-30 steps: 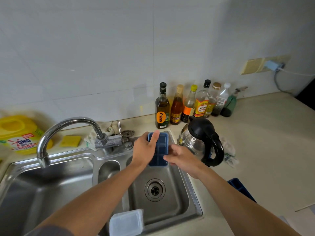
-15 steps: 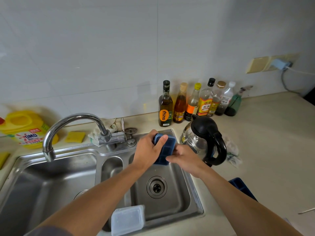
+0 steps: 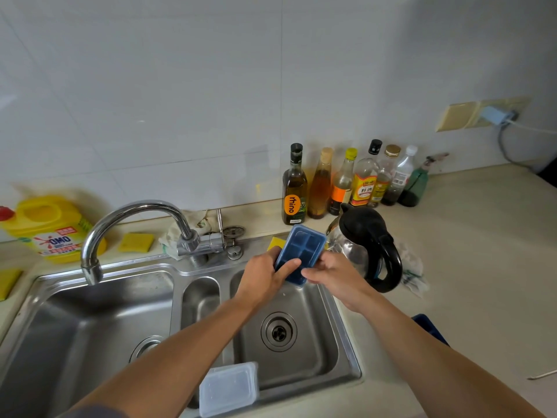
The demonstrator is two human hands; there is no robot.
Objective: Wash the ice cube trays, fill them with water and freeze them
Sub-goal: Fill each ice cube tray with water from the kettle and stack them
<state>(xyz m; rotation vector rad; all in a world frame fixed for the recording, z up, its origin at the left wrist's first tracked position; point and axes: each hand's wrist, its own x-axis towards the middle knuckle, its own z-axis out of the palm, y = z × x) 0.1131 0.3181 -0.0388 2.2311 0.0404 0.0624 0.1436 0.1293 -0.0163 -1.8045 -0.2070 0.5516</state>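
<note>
1. The tray [image 3: 304, 251] is hanging in the air over the back of the sink's [image 3: 348, 342] right basin. It is just beside the kettle [image 3: 361, 233], and only the two hands are touching it.
2. It is showing as a dark blue rectangle with rounded corners and a paler blue rim. Ridges are dividing it into squarish cells, set in two rows along its length.
3. It is tilting with its open side facing the camera. Its far end is rising toward the wall and its near end is dipping between the hands.
4. The left hand [image 3: 262, 280] is gripping the tray's left long edge. Its fingers are curling behind the tray and its thumb is lying across the cells.
5. The right hand [image 3: 334, 276] is clasping the near right corner with curled fingers.
6. Whether the cells are holding water cannot be told.
7. A second tray [image 3: 429, 328], also blue, is lying on the counter [image 3: 482, 282], mostly hidden behind the right forearm.
8. A clear lid [image 3: 229, 387] is resting on the sink's front rim, between the forearms.
9. The tap [image 3: 135, 212] is arching over the left basin.
10. A yellow sponge [image 3: 275, 242] is peeking out behind the tray's left edge.
</note>
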